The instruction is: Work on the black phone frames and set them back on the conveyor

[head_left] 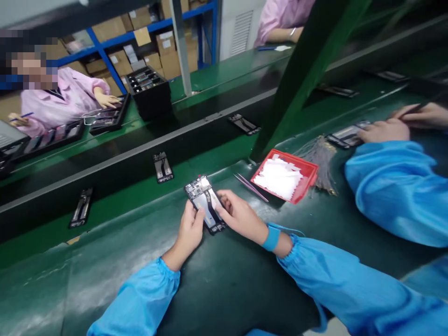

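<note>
An opened smartphone (206, 205), its circuit board and dark flex cable exposed, is held between both my hands just above the green work mat. My left hand (191, 226) grips its left edge, the thumb lying over the frame. On the other side my right hand (241, 212), with a blue band at the wrist, has its thumb on the phone's right edge and its fingers curled. To the right of the phone lie tweezers (251, 187), beside a red tray (308, 179) of white paper-like pieces.
Several opened phones lie on the conveyor belt, one (163, 167) close to my phone. A green post (297, 70) rises behind the tray. At right, a co-worker's hand (385, 130) rests on another phone by a bundle of thin wires (324, 163). Pink-sleeved people sit opposite.
</note>
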Demonstrator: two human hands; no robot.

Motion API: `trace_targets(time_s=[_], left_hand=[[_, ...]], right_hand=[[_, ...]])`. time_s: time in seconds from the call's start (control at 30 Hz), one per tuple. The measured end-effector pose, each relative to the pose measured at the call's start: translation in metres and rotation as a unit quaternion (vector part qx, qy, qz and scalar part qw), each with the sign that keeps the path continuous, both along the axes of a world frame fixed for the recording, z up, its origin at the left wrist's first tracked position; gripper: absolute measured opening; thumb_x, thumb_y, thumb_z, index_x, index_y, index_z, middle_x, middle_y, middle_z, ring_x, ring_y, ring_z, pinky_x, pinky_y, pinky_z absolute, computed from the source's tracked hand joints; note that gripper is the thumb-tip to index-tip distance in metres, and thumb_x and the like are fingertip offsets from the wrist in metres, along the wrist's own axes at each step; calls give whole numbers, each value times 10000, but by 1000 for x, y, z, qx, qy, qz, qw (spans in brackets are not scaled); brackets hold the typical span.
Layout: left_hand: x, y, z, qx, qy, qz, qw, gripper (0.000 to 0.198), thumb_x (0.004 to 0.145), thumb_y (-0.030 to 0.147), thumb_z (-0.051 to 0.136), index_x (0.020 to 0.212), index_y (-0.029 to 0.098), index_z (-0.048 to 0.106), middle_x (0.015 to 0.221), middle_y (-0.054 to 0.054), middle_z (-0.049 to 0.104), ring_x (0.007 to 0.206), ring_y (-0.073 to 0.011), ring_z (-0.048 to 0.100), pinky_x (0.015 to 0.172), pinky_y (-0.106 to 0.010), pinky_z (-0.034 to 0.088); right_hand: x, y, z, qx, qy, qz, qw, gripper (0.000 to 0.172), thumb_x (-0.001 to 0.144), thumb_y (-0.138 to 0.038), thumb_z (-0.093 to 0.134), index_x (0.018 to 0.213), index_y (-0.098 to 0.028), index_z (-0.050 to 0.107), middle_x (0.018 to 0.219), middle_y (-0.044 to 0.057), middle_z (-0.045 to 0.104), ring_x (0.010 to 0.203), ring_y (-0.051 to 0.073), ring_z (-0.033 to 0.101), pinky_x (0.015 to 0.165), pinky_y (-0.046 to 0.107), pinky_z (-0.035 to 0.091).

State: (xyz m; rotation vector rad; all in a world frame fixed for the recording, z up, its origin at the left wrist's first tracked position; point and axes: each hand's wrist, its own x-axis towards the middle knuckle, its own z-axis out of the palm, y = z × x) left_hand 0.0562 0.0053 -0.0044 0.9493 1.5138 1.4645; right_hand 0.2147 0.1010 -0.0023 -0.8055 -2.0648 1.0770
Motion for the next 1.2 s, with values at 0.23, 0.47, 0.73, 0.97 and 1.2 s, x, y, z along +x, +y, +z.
trace_targets(time_s=[0.23,0.47,0.73,0.97,1.2], left_hand=[[-21,-6,-5,111,403,25,908,194,986,355,553,1088,194,587,866,-78,732,718,-196,727,659,-278,545],[-27,13,-1,55,140,27,988,329,995,473,572,1210,223,550,1081,-69,727,978,-191,714,891,-297,554],[-20,14,-1,50,47,-16,997,418,956,502,646,1253,216,572,1207,-84,714,1105,-217,688,1006,-336,515],[-24,12,-1,48,85,31,995,402,957,496,641,1239,220,561,1120,-73,716,975,-198,699,869,-304,553],[-30,19,-6,66,82,85,991,365,903,458,701,1160,218,600,1113,-67,717,998,-207,698,883,-315,564]], right_hand=[[4,1,9,178,-2,-56,982,364,1012,-326,677,750,-230,444,703,-28,510,620,149,505,590,288,368],[1,-2,-1,218,-57,142,964,179,958,-153,752,1095,-223,660,983,26,703,876,199,680,770,298,512],[1,-3,6,221,-50,94,969,183,983,-204,707,1149,-204,630,998,64,645,910,234,637,789,331,531],[3,4,21,83,46,85,992,148,1018,-257,542,877,-218,562,806,3,567,676,156,545,637,276,459],[66,74,54,174,-48,-227,957,54,872,-230,547,825,-227,521,713,0,553,643,187,542,624,310,419]])
